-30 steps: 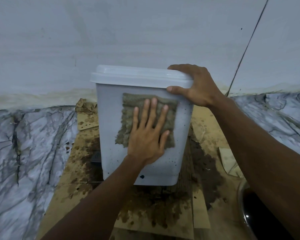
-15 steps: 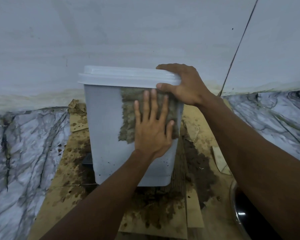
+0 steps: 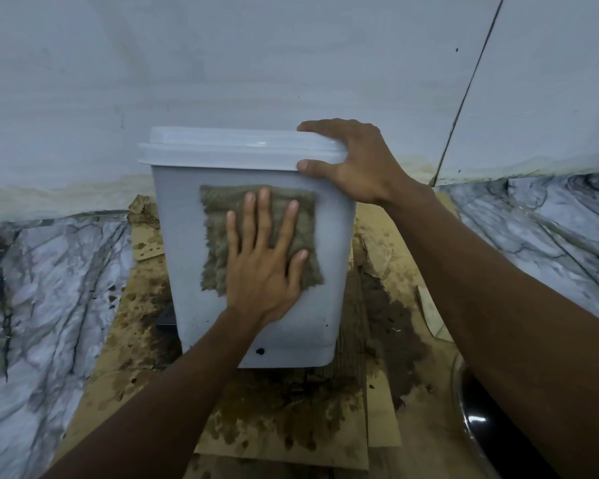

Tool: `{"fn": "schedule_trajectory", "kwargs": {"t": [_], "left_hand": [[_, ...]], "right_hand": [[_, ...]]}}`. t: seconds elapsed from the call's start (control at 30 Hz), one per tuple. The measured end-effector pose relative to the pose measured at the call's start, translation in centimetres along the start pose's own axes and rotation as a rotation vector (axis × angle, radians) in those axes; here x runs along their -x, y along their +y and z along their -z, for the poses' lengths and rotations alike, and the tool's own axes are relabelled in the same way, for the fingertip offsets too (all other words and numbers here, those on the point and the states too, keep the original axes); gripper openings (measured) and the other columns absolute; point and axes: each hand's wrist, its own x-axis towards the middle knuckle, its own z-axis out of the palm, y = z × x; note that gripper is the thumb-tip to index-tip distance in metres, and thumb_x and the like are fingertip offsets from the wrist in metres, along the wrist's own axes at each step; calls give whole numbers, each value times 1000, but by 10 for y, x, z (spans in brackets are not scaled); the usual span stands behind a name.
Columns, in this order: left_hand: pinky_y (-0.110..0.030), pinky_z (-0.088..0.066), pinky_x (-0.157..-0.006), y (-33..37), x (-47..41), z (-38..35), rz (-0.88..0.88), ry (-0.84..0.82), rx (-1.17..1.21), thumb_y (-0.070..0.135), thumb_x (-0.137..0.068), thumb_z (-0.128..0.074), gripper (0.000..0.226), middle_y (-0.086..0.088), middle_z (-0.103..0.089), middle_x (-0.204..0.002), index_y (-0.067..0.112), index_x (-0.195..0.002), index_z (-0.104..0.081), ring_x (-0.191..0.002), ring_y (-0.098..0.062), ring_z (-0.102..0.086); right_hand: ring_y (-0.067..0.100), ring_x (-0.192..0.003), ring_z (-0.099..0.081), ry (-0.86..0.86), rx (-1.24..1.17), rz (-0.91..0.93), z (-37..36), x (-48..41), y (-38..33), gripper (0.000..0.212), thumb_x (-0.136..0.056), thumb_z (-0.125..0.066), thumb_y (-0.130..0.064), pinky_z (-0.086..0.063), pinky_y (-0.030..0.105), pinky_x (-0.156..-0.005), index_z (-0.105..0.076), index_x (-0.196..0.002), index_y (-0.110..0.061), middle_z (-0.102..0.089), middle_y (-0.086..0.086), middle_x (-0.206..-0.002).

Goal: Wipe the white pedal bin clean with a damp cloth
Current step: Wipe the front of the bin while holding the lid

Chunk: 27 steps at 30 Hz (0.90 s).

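The white pedal bin (image 3: pixel 184 236) stands on wet cardboard against the wall, its lid closed. A grey-brown damp cloth (image 3: pixel 218 216) lies flat against the bin's front face, in its upper middle. My left hand (image 3: pixel 261 264) presses on the cloth with flat, spread fingers, covering its lower right part. My right hand (image 3: pixel 353 164) grips the lid's right corner, fingers on top and thumb on the rim's front. A few dark specks show low on the bin's front.
Stained, damp cardboard sheets (image 3: pixel 291 409) cover the floor under and around the bin. Marble-patterned floor (image 3: pixel 42 305) lies on both sides. A grey wall (image 3: pixel 256 63) rises close behind. A dark, shiny round object (image 3: pixel 488 420) sits at the lower right.
The cloth and my left hand slid down and left from just under the lid to the upper middle of the front face. My right hand kept its grip on the lid corner.
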Motion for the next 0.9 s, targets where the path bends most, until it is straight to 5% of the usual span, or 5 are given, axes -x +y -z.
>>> {"fn": "schedule_trajectory", "kwargs": {"t": [0.17, 0.43, 0.73, 0.9], "left_hand": [[-56, 1, -124, 33, -18, -8, -160, -26, -3, 44, -104, -38, 66, -16, -1, -166, 19, -161, -17, -155, -33, 0], [-50, 5, -125, 14, 91, -37, -420, -205, -53, 46, -105, -35, 64, -12, 2, -169, 22, -161, -16, -156, -29, 1], [-55, 2, -124, -11, 34, -12, 86, -7, -12, 52, -102, -33, 71, -17, 1, -166, 22, -161, -7, -155, -34, 3], [-57, 5, -123, 35, 28, -27, 10, -36, 6, 49, -103, -36, 70, -17, 4, -166, 21, -161, -9, -155, -35, 6]], "right_hand": [[15, -116, -59, 6, 32, 4, 4, 4, 5, 67, -71, -56, -70, -42, 43, -105, -66, -127, -33, -67, -9, -128], [10, -115, -58, 18, 8, 0, 1, 2, 5, 61, -74, -61, -65, -41, 40, -107, -66, -126, -34, -67, -14, -125], [16, -114, -58, 39, 10, -5, -4, 1, -1, 64, -71, -58, -68, -38, 46, -108, -66, -124, -34, -68, -12, -122], [15, -112, -58, 38, 23, -22, -5, -1, 4, 62, -70, -57, -68, -40, 46, -106, -66, -122, -37, -68, -12, -119]]}}
